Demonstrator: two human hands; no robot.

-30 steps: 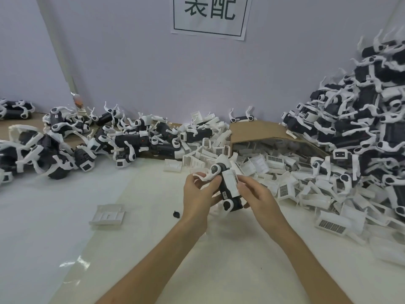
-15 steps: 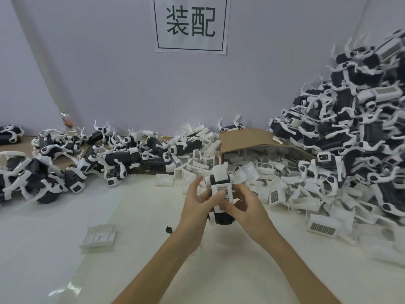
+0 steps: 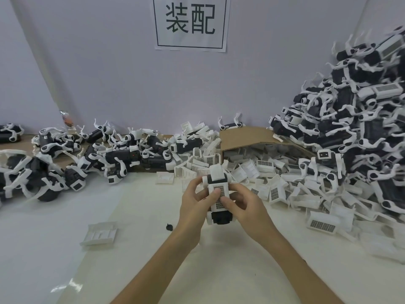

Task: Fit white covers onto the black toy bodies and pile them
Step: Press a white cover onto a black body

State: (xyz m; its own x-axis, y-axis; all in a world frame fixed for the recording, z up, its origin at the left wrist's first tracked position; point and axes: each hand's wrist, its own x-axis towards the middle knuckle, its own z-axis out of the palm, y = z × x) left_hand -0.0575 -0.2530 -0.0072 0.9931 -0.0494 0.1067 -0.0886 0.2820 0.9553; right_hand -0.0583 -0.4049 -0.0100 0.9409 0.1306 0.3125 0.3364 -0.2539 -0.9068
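A black toy body (image 3: 221, 217) with a white cover (image 3: 218, 185) on top is held upright above the table, a little right of centre. My left hand (image 3: 195, 205) grips its left side, thumb on the cover's grille. My right hand (image 3: 247, 207) grips the right side, thumb pressing the same grille. Loose white covers (image 3: 263, 172) lie just behind. A tall pile of toys (image 3: 361, 132) rises at the right, and more toys (image 3: 114, 154) lie at the left.
An open cardboard box (image 3: 247, 133) lies on its side behind the covers. One white cover (image 3: 99, 233) lies alone at front left, and a small black bit (image 3: 169, 227) sits beside my left wrist. A paper sign (image 3: 190, 23) hangs on the wall.
The toy has turned from lying tilted between my hands to standing upright with the cover's grille facing me. Both thumbs have moved onto the grille.
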